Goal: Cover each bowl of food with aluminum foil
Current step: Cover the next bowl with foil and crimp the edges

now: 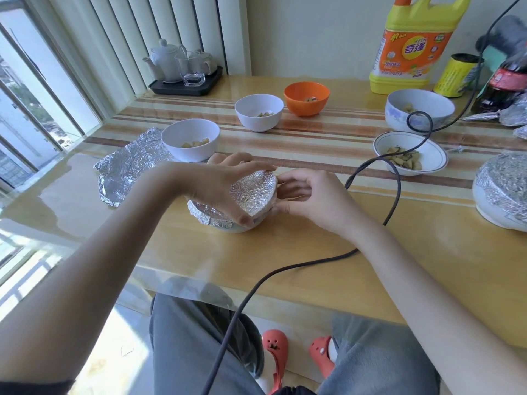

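A small white bowl (239, 228) stands near the table's front edge, its top wrapped in crinkled foil (256, 192). My left hand (219, 189) lies over the bowl, thumb on the near rim and fingers spread across the far side. My right hand (302, 195) presses curled fingers against the bowl's right rim, on the foil edge. Uncovered bowls with food stand behind: a white one (190, 141), a second white one (259, 112), an orange one (306, 98), a blue-patterned one (419, 109) and a shallow rimmed one (410, 152). A foil-covered bowl (502, 192) sits at the right.
A loose foil sheet (125, 169) lies left of the bowls. A dark cable (396, 183) loops across the table's right half. A tea tray (185, 81) stands at the back left; a yellow detergent jug (413, 44), a can (456, 75) and a cola bottle (507, 81) at the back right.
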`<state>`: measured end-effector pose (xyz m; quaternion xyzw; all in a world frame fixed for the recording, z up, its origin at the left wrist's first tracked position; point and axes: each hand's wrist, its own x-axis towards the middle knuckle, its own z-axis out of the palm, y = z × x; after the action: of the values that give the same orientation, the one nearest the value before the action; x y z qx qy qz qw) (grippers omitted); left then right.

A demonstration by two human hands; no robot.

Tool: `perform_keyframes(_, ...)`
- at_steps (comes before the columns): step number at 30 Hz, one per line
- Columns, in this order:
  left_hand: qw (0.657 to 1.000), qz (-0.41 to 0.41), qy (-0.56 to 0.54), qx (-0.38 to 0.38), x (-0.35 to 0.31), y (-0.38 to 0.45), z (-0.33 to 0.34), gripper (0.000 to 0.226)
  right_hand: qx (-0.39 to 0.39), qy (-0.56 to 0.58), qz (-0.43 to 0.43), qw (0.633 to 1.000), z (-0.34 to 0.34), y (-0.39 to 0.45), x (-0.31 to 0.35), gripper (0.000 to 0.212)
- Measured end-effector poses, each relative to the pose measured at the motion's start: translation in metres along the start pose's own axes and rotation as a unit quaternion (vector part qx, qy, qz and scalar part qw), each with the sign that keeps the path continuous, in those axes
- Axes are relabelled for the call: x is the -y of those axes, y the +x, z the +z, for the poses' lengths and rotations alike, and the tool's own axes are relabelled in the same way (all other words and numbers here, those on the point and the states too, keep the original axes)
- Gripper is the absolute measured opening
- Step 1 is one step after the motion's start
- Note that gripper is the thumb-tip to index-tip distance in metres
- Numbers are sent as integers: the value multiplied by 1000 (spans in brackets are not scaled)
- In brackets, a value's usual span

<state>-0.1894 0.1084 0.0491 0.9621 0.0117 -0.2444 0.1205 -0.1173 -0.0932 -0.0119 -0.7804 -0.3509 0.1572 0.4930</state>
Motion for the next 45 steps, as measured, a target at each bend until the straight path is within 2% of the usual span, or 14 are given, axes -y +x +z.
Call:
perform_keyframes(5, 1000, -9, -1, 9, -1, -1, -2, 110, 55, -7, 23, 998, -7, 6, -5, 59)
perform_keyframes(9, 1000, -11, 0, 9, -1, -1, -2, 116, 44, 34, 25, 998, 1, -4, -3, 85)
perform_keyframes(12, 1000, -12, -4, 2, -3, -1, -1, 113, 80, 62, 18, 995, 19, -13, 0, 74)
perform_keyframes(15, 1000, -23, -9, -11, -3, -2, -1, 112, 83, 82, 58, 991, 18, -14, 4, 79)
perform_keyframes(19, 996, -76, -34, -34, -12, -8, 6, 118, 21, 89, 84, 992, 10, -12, 8, 82)
perform_keyframes(21, 993, -98, -40, -41, -16, -10, 10, 118, -10, 96, 67, 993, 12, -17, 7, 72)
perform_keyframes(24, 991, -121, -54, -29, -23, -13, 12, 105, -35, 59, 38, 997, 14, -30, 4, 38)
perform_keyframes(25, 990, -122, -60, -23, -24, -15, 11, 102, -42, 44, 26, 998, 16, -35, 4, 37)
perform_keyframes(28, 992, -107, -71, -18, -19, -23, 6, 104, -57, 25, 14, 998, 20, -45, 2, 40)
perform_keyframes(34, 1000, -23, 6, 9, 0, -27, 6, 138, -57, 58, 24, 996, 27, -40, 4, 38)
perform_keyframes(39, 995, 60, -55, -62, 20, -22, 22, 134, -129, 116, 57, 983, 31, -10, 19, 34)
perform_keyframes(41, 962, 94, -203, -158, 30, -22, 30, 113, -136, 130, 59, 980, 34, 8, 27, 35)
perform_keyframes(43, 865, 81, -400, -293, 35, -16, 45, 91, -122, 119, 58, 984, 37, 27, 33, 35)
perform_keyframes(45, 787, 51, -498, -361, 35, -8, 64, 78, -92, 112, 62, 988, 44, 40, 36, 35)
